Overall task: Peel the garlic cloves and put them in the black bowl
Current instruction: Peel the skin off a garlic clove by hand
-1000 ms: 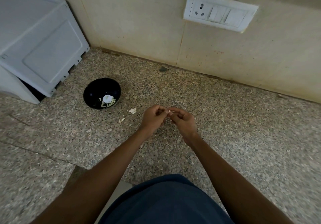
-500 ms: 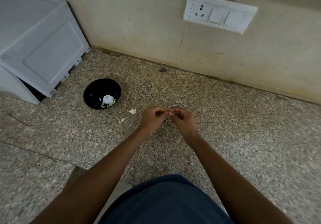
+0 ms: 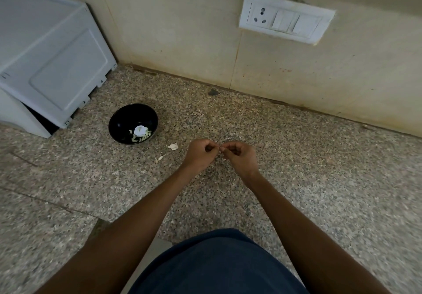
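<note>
My left hand (image 3: 201, 154) and my right hand (image 3: 241, 156) meet fingertip to fingertip above the speckled granite counter. Both have curled fingers pinching a small garlic clove (image 3: 220, 148), which is almost entirely hidden between them. The black bowl (image 3: 123, 117) stands on the counter to the left of my hands. It holds several peeled cloves and a white garlic piece (image 3: 139, 130). Bits of papery garlic skin (image 3: 173, 146) lie on the counter between the bowl and my left hand.
A light grey appliance (image 3: 50, 65) stands at the back left, close to the bowl. The tiled wall carries a white socket and switch plate (image 3: 285, 21). A small dark speck (image 3: 212, 92) lies near the wall. My dark blue clothing (image 3: 214, 264) fills the bottom.
My hands have stayed in place over the counter. The fingertips have closed tighter together, and the pale clove that showed between them a second ago is now nearly hidden.
</note>
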